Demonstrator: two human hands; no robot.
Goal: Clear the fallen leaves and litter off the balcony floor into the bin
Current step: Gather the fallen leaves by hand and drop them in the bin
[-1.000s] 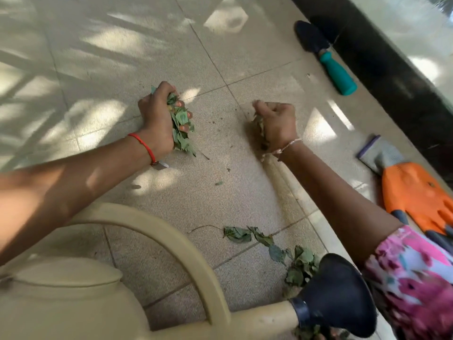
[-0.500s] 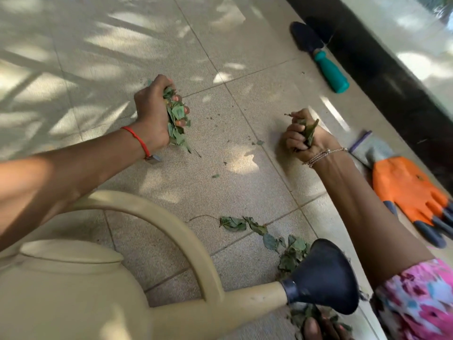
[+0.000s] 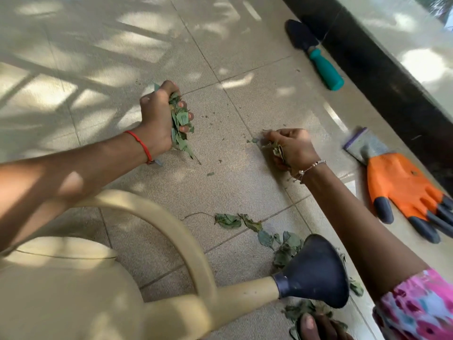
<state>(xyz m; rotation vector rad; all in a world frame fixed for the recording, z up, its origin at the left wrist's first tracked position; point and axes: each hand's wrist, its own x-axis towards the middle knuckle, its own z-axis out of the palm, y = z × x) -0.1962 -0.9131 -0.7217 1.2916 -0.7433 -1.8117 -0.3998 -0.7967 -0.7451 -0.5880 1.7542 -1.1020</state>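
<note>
Sun spots dot the beige tiled floor (image 3: 122, 45). The left hand (image 3: 157, 119) grips a bunch of green leaves (image 3: 180, 128), the right hand (image 3: 291, 148) pinches a few more. Loose green leaves (image 3: 245, 223) lie by the cream plastic watering can (image 3: 73, 290)

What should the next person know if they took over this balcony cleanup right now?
Left hand: grips a bunch of leaves.
Right hand: holds a smaller clump, fingertips low at scraps on the tiles.
Done: two handfuls gathered.
Left: the leaf trail beside the watering can, loose specks, then carrying everything to the bin, which is not in view.
</note>
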